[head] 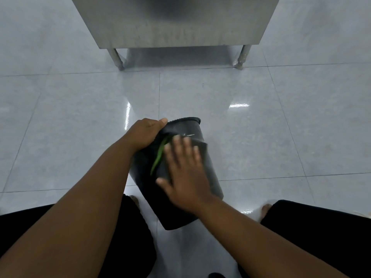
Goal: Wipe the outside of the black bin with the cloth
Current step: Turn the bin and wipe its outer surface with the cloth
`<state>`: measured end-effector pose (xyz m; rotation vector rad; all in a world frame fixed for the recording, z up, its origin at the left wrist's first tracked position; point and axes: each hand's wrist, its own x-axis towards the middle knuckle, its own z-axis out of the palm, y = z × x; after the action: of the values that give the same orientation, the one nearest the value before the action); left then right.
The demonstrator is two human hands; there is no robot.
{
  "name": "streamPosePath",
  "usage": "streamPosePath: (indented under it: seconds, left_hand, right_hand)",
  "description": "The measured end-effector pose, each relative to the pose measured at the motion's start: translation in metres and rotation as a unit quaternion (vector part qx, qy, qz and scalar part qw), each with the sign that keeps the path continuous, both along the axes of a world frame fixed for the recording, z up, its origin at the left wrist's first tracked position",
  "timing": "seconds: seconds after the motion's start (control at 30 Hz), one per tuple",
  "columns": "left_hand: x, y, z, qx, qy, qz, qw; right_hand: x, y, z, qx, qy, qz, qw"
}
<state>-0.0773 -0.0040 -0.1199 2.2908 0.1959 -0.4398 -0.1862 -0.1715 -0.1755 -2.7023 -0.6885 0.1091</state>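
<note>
The black bin [209, 173] lies tilted on the floor between my knees, with its rim [186, 119] pointing away from me. My left hand [144, 133] grips the bin's upper left side just behind the rim, thumb towards the rim. A dark cloth with a green edge [158, 157] is spread over the bin's upper side. My right hand [184, 173] lies flat on that cloth with fingers spread, pressing it against the bin. The right hand's fingers are blurred. Most of the cloth is hidden under the hand.
A stainless steel cabinet [176, 23] on short legs [117, 58] stands ahead across the glossy grey tiled floor [80, 117]. My knees in black trousers [321, 227] flank the bin, and bare toes [266, 209] show beside it.
</note>
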Motion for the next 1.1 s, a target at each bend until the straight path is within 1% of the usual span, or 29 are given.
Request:
streamPosePath:
  seconds: [0.07, 0.1, 0.13, 0.17, 0.2, 0.23, 0.3, 0.33, 0.37, 0.4, 0.43, 0.47, 0.5, 0.53, 0.57, 0.6, 0.67, 0.73, 0.77, 0.83, 0.87, 0.93, 0.97, 1.0, 1.07, 1.1]
  left_hand:
    - [0.001, 0.0, 0.0, -0.007, 0.009, 0.003, 1.0]
    - [0.002, 0.0, -0.001, -0.011, 0.012, 0.005, 1.0]
    - [0.003, -0.002, -0.001, -0.014, 0.012, 0.005, 1.0]
    - [0.005, -0.003, -0.001, -0.015, 0.012, 0.002, 1.0]
    - [0.006, -0.005, -0.001, -0.016, 0.01, -0.003, 1.0]
    - [0.007, -0.006, -0.002, -0.018, 0.008, -0.006, 1.0]
    - [0.007, -0.002, -0.004, -0.039, 0.023, 0.004, 0.999]
    - [0.007, 0.0, -0.004, -0.059, 0.042, 0.013, 0.997]
    - [0.007, 0.002, -0.004, -0.084, 0.061, 0.021, 0.994]
    - [0.008, 0.003, -0.004, -0.105, 0.078, 0.026, 0.991]
    - [0.008, 0.002, -0.003, -0.118, 0.088, 0.025, 0.989]
    - [0.008, 0.0, -0.001, -0.123, 0.095, 0.021, 0.988]
    - [0.008, -0.002, -0.001, -0.129, 0.1, 0.016, 0.986]
    - [0.008, -0.004, 0.001, -0.136, 0.108, 0.011, 0.985]
    - [0.009, -0.006, 0.003, -0.147, 0.12, 0.006, 0.982]
    - [0.009, -0.006, 0.005, -0.158, 0.135, 0.004, 0.978]
    - [0.01, -0.007, 0.009, -0.175, 0.159, 0.006, 0.972]
    - [0.01, -0.012, 0.013, -0.183, 0.177, 0.013, 0.967]
    - [0.01, -0.014, 0.014, -0.189, 0.186, 0.013, 0.964]
    - [0.011, -0.013, 0.013, -0.206, 0.2, 0.017, 0.958]
    - [0.01, -0.011, 0.014, -0.207, 0.201, 0.027, 0.957]
    - [0.011, -0.007, 0.013, -0.178, 0.192, 0.046, 0.964]
    - [0.01, -0.007, 0.013, -0.159, 0.193, 0.05, 0.967]
    - [0.009, -0.007, 0.013, -0.142, 0.196, 0.049, 0.969]
    - [0.009, -0.009, 0.012, -0.116, 0.187, 0.037, 0.975]
    - [0.009, -0.011, 0.012, -0.103, 0.177, 0.03, 0.978]
  right_hand:
    - [-0.009, 0.013, 0.001, -0.049, -0.074, 0.156, 0.984]
    - [-0.008, 0.012, -0.001, -0.066, -0.093, 0.202, 0.973]
    - [-0.003, 0.008, -0.004, -0.072, -0.107, 0.224, 0.966]
    - [0.004, 0.003, -0.005, -0.065, -0.116, 0.224, 0.966]
    - [0.011, -0.003, -0.004, -0.044, -0.117, 0.204, 0.971]
    - [0.018, -0.009, -0.004, -0.01, -0.106, 0.165, 0.981]
    - [0.034, -0.021, -0.006, 0.068, -0.046, 0.05, 0.995]
    - [0.042, -0.028, -0.01, 0.104, 0.002, -0.012, 0.995]
    - [0.051, -0.036, -0.012, 0.142, 0.064, -0.071, 0.985]
    - [0.061, -0.043, -0.014, 0.187, 0.136, -0.129, 0.964]
    - [0.072, -0.049, -0.014, 0.231, 0.216, -0.193, 0.929]
    - [0.081, -0.054, -0.012, 0.255, 0.297, -0.258, 0.883]
    - [0.087, -0.057, -0.007, 0.255, 0.371, -0.315, 0.836]
    - [0.092, -0.058, -0.005, 0.236, 0.407, -0.348, 0.81]
    - [0.093, -0.055, -0.002, 0.222, 0.397, -0.361, 0.814]
    - [0.093, -0.048, 0.002, 0.216, 0.344, -0.362, 0.839]
    - [0.086, -0.024, 0.013, 0.192, 0.23, -0.321, 0.898]
    - [0.064, 0.012, 0.022, 0.089, 0.144, -0.254, 0.952]
    - [0.049, 0.028, 0.022, 0.037, 0.102, -0.221, 0.969]
    - [0.026, 0.046, 0.023, -0.024, 0.016, -0.143, 0.989]
    - [0.019, 0.046, 0.018, -0.045, -0.012, -0.101, 0.994]
    - [0.015, 0.038, 0.011, -0.064, -0.041, -0.012, 0.997]
    - [0.014, 0.031, 0.009, -0.069, -0.057, 0.057, 0.994]
    - [0.011, 0.025, 0.006, -0.073, -0.081, 0.145, 0.983]
    - [0.004, 0.014, 0.001, -0.079, -0.121, 0.33, 0.933]
    - [0.001, 0.007, -0.002, -0.077, -0.125, 0.388, 0.91]
